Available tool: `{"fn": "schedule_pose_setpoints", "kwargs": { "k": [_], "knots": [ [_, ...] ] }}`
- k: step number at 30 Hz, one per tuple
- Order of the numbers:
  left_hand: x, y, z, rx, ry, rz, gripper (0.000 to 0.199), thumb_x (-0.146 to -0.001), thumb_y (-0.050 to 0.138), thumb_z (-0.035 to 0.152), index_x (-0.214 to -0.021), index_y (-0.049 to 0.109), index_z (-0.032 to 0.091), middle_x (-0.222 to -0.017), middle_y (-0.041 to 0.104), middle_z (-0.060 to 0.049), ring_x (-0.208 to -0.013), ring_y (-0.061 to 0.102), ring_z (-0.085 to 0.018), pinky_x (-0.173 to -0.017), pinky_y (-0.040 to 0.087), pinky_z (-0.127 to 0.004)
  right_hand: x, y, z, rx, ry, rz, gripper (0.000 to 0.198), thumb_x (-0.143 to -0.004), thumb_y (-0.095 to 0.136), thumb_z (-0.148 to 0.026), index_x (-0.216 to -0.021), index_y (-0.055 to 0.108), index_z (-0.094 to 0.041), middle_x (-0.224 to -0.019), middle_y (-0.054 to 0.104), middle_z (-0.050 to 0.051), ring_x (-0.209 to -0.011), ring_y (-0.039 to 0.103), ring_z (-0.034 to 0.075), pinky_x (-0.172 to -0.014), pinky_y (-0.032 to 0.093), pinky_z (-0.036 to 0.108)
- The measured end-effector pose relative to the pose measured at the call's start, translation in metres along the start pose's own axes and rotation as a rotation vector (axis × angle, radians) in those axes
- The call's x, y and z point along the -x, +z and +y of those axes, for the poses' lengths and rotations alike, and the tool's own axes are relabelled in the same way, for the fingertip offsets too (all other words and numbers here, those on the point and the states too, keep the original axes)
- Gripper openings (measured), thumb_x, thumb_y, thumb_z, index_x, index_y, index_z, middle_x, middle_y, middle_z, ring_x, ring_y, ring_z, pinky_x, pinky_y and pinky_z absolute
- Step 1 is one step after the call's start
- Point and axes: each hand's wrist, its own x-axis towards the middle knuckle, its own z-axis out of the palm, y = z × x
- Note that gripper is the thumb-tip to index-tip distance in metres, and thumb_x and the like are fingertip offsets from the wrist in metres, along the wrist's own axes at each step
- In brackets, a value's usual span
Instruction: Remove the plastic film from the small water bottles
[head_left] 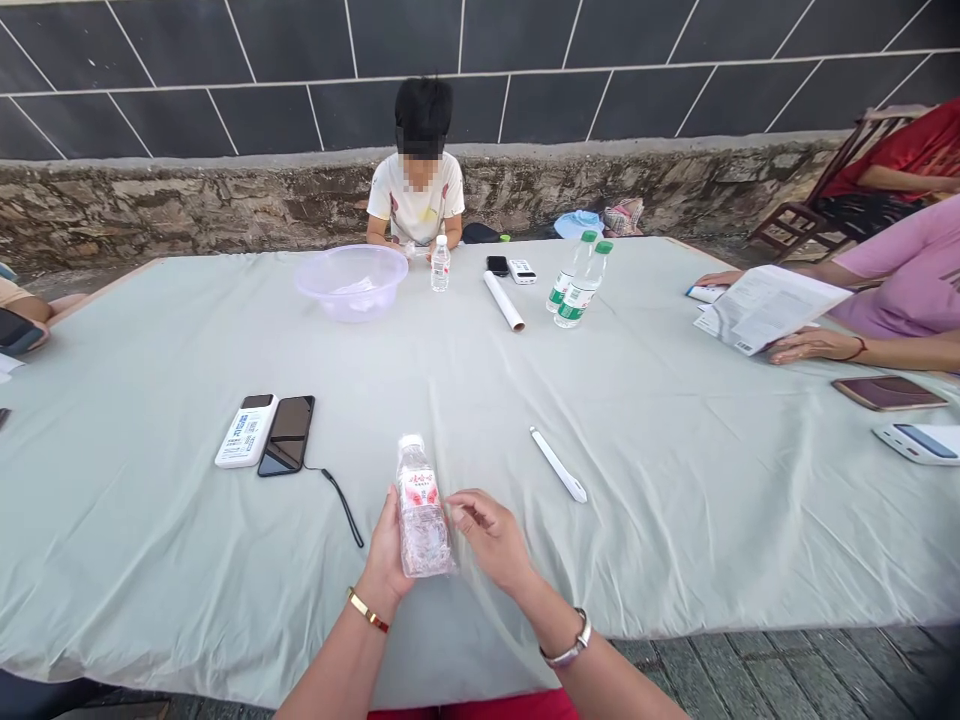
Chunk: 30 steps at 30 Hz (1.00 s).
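Note:
A small clear plastic bottle with a white cap and a red-and-white label is tilted over the table's near edge. Clear film seems to cover its lower part. My left hand is closed around the bottle from the left and below. On the other side, my right hand has its fingers bent close to the label, thumb near the fingertips; whether they pinch the film or touch the bottle is hard to see. To the right of that hand lies a white pen-shaped knife.
A white power bank and a black phone with a strap lie left. Farther back stand a purple basin, a small bottle, a white roll and two green-capped bottles. People sit across and at both sides; one holds papers.

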Motion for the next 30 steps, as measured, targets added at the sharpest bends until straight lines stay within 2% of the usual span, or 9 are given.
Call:
{"fn": "schedule_pose_setpoints", "kwargs": {
  "k": [3,5,8,10,14,17,20,25,30],
  "knots": [
    [0.001,-0.002,0.003,-0.039,-0.042,0.03,0.042,-0.084,0.052,0.055,-0.09,0.063,0.015,-0.07,0.066,-0.005,-0.062,0.065,-0.019,-0.059,0.051,-0.031,-0.016,-0.04,0.016,0.425,-0.099,0.286,0.025,-0.084,0.046,-0.032,-0.101,0.063,-0.028,-0.108,0.063,0.009,-0.105,0.057,0.028,-0.093,0.044,0.047],
    [0.002,-0.004,0.004,-0.045,-0.06,0.037,0.047,-0.086,0.047,0.057,-0.091,0.063,0.013,-0.071,0.066,-0.007,-0.061,0.064,-0.019,-0.058,0.051,-0.03,-0.028,-0.07,0.03,0.684,0.036,0.413,0.034,-0.082,0.047,-0.03,-0.113,0.059,-0.021,-0.118,0.058,0.014,-0.115,0.05,0.032,-0.096,0.039,0.05],
    [0.005,-0.009,0.005,-0.027,-0.068,-0.012,0.059,-0.085,0.041,0.063,-0.091,0.063,0.01,-0.075,0.066,-0.01,-0.059,0.062,-0.017,-0.056,0.052,-0.03,-0.039,-0.101,0.05,0.917,0.273,0.353,0.044,-0.083,0.052,-0.034,-0.123,0.055,-0.016,-0.117,0.056,0.018,-0.11,0.051,0.035,-0.088,0.041,0.049],
    [0.006,-0.011,0.006,-0.017,-0.054,-0.049,0.06,-0.084,0.042,0.065,-0.097,0.063,0.01,-0.081,0.067,-0.011,-0.062,0.063,-0.018,-0.055,0.052,-0.03,-0.041,-0.107,0.059,0.976,0.302,0.274,0.039,-0.086,0.048,-0.032,-0.12,0.057,-0.014,-0.107,0.06,0.018,-0.103,0.054,0.033,-0.086,0.042,0.045],
    [0.006,-0.011,0.01,0.046,-0.037,-0.149,0.055,-0.085,0.045,0.06,-0.103,0.063,0.012,-0.084,0.066,-0.009,-0.073,0.064,-0.021,-0.059,0.054,-0.031,-0.038,-0.094,0.057,0.857,0.203,0.224,0.031,-0.087,0.042,-0.025,-0.111,0.06,-0.014,-0.096,0.062,0.013,-0.089,0.058,0.025,-0.081,0.043,0.038],
    [0.003,-0.011,0.013,0.054,-0.005,-0.197,0.051,-0.087,0.045,0.055,-0.101,0.064,0.01,-0.078,0.064,-0.007,-0.067,0.061,-0.017,-0.066,0.054,-0.032,-0.035,-0.073,0.034,0.594,0.06,0.112,0.029,-0.086,0.045,-0.03,-0.108,0.061,-0.02,-0.089,0.061,0.006,-0.077,0.058,0.019,-0.072,0.046,0.032],
    [-0.001,-0.012,0.015,-0.01,-0.001,-0.157,0.047,-0.085,0.05,0.054,-0.096,0.066,0.011,-0.073,0.064,-0.007,-0.065,0.062,-0.018,-0.062,0.052,-0.03,-0.035,-0.055,0.001,0.448,-0.053,-0.005,0.026,-0.086,0.048,-0.032,-0.106,0.063,-0.025,-0.085,0.06,0.002,-0.075,0.057,0.016,-0.069,0.046,0.029],
    [-0.004,-0.013,0.021,-0.025,-0.027,-0.083,0.039,-0.085,0.053,0.047,-0.09,0.065,0.011,-0.077,0.065,-0.01,-0.067,0.062,-0.017,-0.063,0.052,-0.027,-0.046,-0.036,-0.033,0.494,-0.105,-0.031,0.023,-0.086,0.049,-0.027,-0.105,0.063,-0.027,-0.088,0.061,0.002,-0.073,0.057,0.016,-0.065,0.045,0.028],
    [-0.004,-0.012,0.026,0.007,-0.01,-0.193,0.04,-0.084,0.051,0.047,-0.096,0.064,0.011,-0.079,0.062,-0.008,-0.064,0.058,-0.014,-0.055,0.049,-0.025,-0.05,-0.028,-0.039,0.608,-0.119,-0.072,0.02,-0.088,0.049,-0.027,-0.102,0.064,-0.025,-0.09,0.061,0.003,-0.068,0.055,0.014,-0.062,0.042,0.026]
  ]
}}
